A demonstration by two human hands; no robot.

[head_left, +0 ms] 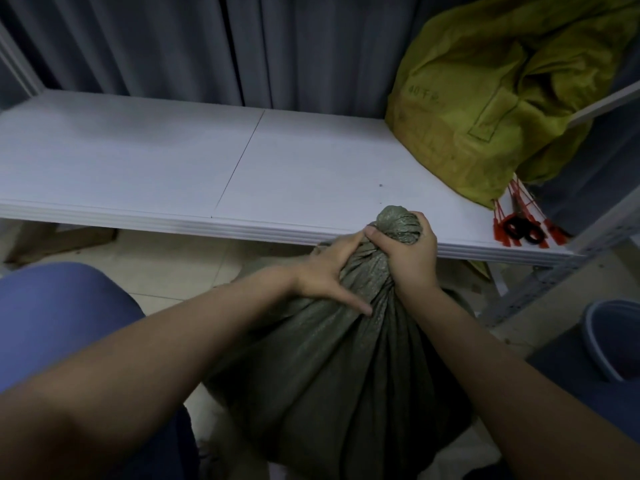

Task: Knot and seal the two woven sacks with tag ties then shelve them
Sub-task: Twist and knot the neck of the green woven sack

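Note:
A dark green woven sack [346, 368] stands on the floor in front of me, its mouth gathered into a twisted neck. My right hand [408, 254] grips that neck just below the bunched top. My left hand [329, 271] wraps the neck lower down on its left side, thumb stretched along the fabric. A yellow-green woven sack [485, 98] sits at the right end of the white shelf [173, 161]. Red tag ties [512, 230] lie in a bunch on the shelf's front right corner, beside the yellow-green sack.
A black ring-shaped item [523, 230] lies among the ties. Grey curtains [173, 39] hang behind the shelf. A blue bucket [613, 341] stands on the floor at right, next to the shelf's metal upright [554, 278]. My blue-clad knee [52, 306] is at left.

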